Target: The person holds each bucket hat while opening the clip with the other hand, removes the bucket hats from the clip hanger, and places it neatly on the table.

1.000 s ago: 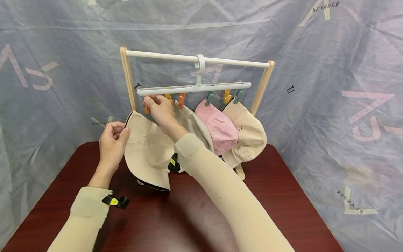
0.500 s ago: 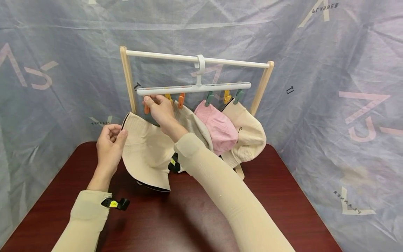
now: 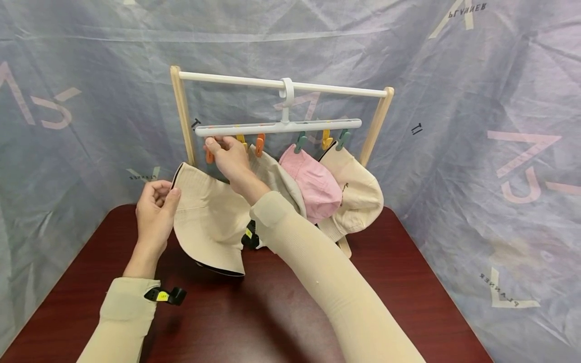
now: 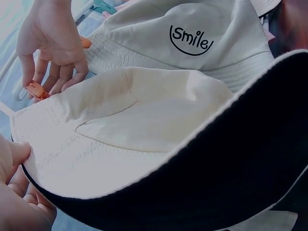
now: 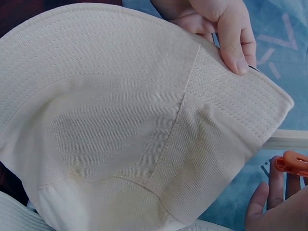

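Note:
My left hand [image 3: 154, 214] pinches the brim edge of a cream bucket hat [image 3: 209, 217] with a black lining. In the right wrist view the thumb presses on the outer side of the brim [image 5: 226, 96]. Up at the left end of the white hanger [image 3: 249, 129], my right hand [image 3: 233, 161] pinches an orange clothespin [image 3: 210, 155] between thumb and fingers. That clothespin [image 5: 293, 163] and the hat stand apart in the right wrist view. A beige hat with "Smile" lettering [image 4: 192, 41] hangs just behind the held one.
A wooden rack [image 3: 181, 111] with a white rod [image 3: 227, 78] carries the hanger. A pink hat [image 3: 313, 186] and another cream hat [image 3: 358, 196] hang to the right from green clothespins [image 3: 301, 142]. Yellow [image 3: 327, 139] and orange clips sit between. Below lies a dark red table [image 3: 272, 312].
My left hand has drawn the cream hat's brim slightly left and down. The right hand keeps its place on the orange clothespin.

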`<state>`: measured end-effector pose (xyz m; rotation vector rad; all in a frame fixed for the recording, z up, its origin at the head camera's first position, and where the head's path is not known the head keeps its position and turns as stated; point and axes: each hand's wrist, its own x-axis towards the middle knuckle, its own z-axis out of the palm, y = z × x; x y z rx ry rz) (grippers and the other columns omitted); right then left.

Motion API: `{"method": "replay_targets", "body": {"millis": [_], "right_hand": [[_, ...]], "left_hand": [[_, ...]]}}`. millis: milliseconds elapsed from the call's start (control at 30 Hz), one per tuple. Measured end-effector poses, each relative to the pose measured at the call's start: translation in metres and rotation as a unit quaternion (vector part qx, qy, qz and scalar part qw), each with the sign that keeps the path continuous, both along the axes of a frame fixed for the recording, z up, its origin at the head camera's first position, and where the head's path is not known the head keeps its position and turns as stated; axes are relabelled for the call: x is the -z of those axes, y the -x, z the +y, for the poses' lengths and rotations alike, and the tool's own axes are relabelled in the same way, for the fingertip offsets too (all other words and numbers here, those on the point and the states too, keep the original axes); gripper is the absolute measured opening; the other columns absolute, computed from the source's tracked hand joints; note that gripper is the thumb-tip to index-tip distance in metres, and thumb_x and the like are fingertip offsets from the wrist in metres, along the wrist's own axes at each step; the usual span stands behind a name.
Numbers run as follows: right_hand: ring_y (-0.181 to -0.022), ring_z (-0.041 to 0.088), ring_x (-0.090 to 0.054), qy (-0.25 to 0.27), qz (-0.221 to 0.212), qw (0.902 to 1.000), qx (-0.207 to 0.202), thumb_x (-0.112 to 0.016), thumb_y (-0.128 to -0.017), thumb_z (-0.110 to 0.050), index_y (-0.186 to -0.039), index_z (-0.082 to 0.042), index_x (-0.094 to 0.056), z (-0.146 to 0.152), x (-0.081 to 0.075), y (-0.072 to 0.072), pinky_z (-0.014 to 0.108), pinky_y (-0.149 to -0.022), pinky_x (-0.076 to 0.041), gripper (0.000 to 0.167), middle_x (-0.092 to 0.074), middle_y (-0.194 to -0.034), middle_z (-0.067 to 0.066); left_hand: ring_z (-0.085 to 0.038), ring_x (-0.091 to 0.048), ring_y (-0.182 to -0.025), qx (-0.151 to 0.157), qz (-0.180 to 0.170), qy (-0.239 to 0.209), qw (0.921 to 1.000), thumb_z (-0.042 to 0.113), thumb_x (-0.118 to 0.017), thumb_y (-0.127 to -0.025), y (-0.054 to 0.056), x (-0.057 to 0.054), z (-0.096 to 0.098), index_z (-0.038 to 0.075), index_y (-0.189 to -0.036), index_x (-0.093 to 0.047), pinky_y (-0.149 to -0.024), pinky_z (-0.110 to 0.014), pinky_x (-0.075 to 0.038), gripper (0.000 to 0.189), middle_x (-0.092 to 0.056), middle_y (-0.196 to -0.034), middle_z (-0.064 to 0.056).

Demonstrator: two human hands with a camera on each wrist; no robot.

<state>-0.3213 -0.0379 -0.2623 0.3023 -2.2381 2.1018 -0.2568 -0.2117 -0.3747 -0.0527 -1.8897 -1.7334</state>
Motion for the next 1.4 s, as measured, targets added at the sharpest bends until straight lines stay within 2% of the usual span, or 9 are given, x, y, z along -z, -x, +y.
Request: {"method": "replay_targets", "body": {"millis": [300, 767, 1200, 1400], "right_hand": [[-0.108, 0.007, -0.067, 0.002, -0.003, 1.0, -0.006, -0.063, -0.109, -0.032, -0.127, -0.018, -0.073, 0.0, 0.0, 0.0, 0.03, -0.106, -0.051, 0.025, -0.076, -0.11, -0.007], [-0.107, 0.005, -0.066, 0.01, 0.014, 0.9993, -0.032, -0.062, -0.109, -0.034, -0.133, -0.015, -0.07, -0.001, 0.002, -0.001, 0.03, -0.104, -0.052, 0.032, -0.074, -0.111, -0.007], [-0.102, 0.007, -0.068, 0.024, 0.024, 0.9987, -0.039, -0.062, -0.109, -0.03, -0.131, -0.013, -0.071, 0.0, 0.004, 0.002, 0.027, -0.097, -0.056, 0.029, -0.075, -0.112, -0.002], [-0.103, 0.005, -0.067, 0.02, 0.029, 0.9986, -0.039, -0.062, -0.109, -0.031, -0.132, -0.014, -0.071, 0.003, 0.004, 0.002, 0.026, -0.099, -0.054, 0.03, -0.075, -0.111, -0.003]], "left_hand": [[-0.009, -0.06, -0.093, -0.003, -0.012, -0.024, 0.9996, 0.01, -0.067, -0.104, 0.0, 0.005, 0.0, 0.012, -0.12, -0.062, -0.079, -0.015, -0.049, 0.017, -0.061, -0.105, 0.007], [-0.01, -0.059, -0.092, -0.005, -0.009, -0.022, 0.9997, 0.011, -0.066, -0.106, -0.003, 0.007, -0.004, 0.011, -0.122, -0.062, -0.078, -0.015, -0.048, 0.017, -0.06, -0.106, 0.007], [-0.009, -0.058, -0.092, -0.01, -0.013, -0.028, 0.9995, 0.012, -0.067, -0.105, -0.003, 0.015, -0.007, 0.013, -0.121, -0.062, -0.077, -0.014, -0.049, 0.017, -0.059, -0.106, 0.005], [-0.009, -0.058, -0.091, -0.009, -0.006, -0.032, 0.9994, 0.01, -0.068, -0.104, -0.003, 0.017, -0.005, 0.012, -0.12, -0.063, -0.076, -0.013, -0.049, 0.016, -0.06, -0.104, 0.004]]}}
